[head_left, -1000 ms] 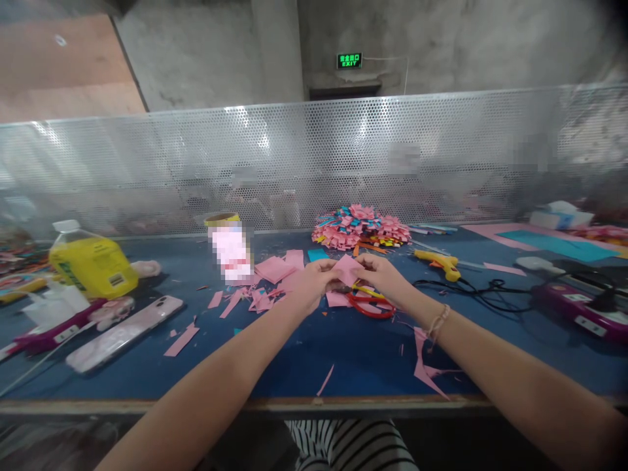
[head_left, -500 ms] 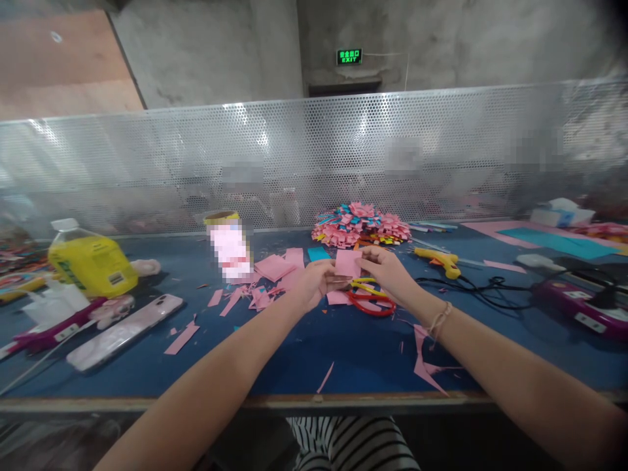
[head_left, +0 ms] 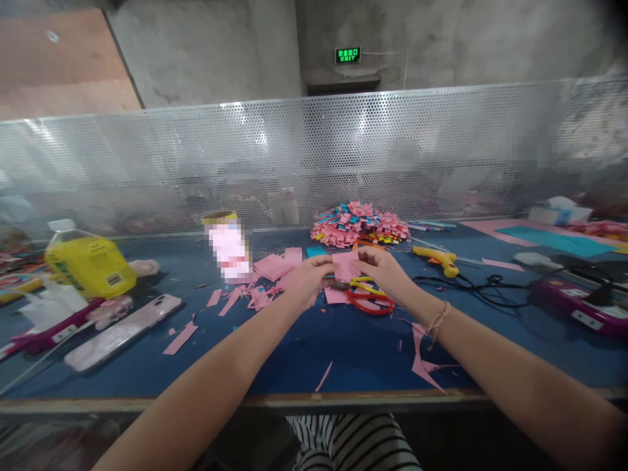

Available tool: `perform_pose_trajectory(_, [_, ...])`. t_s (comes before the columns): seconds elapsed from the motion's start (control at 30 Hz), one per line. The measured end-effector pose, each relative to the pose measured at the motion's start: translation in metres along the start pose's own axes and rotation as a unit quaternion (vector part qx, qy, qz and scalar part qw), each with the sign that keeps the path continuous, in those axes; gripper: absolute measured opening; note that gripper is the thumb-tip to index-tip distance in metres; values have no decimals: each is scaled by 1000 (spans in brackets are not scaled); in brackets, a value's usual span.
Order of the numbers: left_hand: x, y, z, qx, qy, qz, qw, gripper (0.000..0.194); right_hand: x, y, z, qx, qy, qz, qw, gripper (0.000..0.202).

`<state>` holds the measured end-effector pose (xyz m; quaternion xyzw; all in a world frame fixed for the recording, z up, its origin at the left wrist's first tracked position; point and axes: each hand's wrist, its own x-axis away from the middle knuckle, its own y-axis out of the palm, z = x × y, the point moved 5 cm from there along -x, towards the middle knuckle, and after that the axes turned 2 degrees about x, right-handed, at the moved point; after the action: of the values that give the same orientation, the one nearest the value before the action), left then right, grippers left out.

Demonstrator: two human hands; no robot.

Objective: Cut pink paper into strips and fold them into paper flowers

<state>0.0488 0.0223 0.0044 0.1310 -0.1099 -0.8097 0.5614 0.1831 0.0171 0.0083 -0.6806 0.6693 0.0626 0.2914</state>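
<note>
Between my two hands a small piece of pink paper [head_left: 345, 265] is held up above the table. My left hand [head_left: 310, 280] pinches its left edge, and my right hand [head_left: 377, 268] grips its right side with thumb and fingers. Just below lie scissors with red and yellow handles [head_left: 373, 301], partly covered by my right hand. A stack of pink paper squares [head_left: 275, 266] rests left of my left hand, with pink scraps [head_left: 258, 299] in front of it. Behind my hands stands a pile of folded pink, blue and yellow paper pieces [head_left: 360, 222].
A yellow glue gun [head_left: 439, 260] with a black cord lies to the right, near a purple power strip [head_left: 581, 307]. On the left are a phone [head_left: 122, 331], a bottle of yellow liquid [head_left: 91, 261] and a partly blurred cylinder [head_left: 228, 248]. A perforated metal screen [head_left: 314, 157] closes the back.
My left hand has shifted, its fingers now higher on the pink paper's left edge. The paper sits slightly lower, with my right thumb further across it.
</note>
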Motion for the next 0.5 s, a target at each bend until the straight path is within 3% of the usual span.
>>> perform_pose_trajectory(0.23, [-1, -2, -1, 1, 13, -4, 1000, 10, 3, 4, 3, -38, 37, -29, 998, 14])
perform_pose_trajectory(0.5, [1, -3, 6, -61, 57, 21, 996, 7, 7, 8, 1, -223, 115, -17, 968, 14])
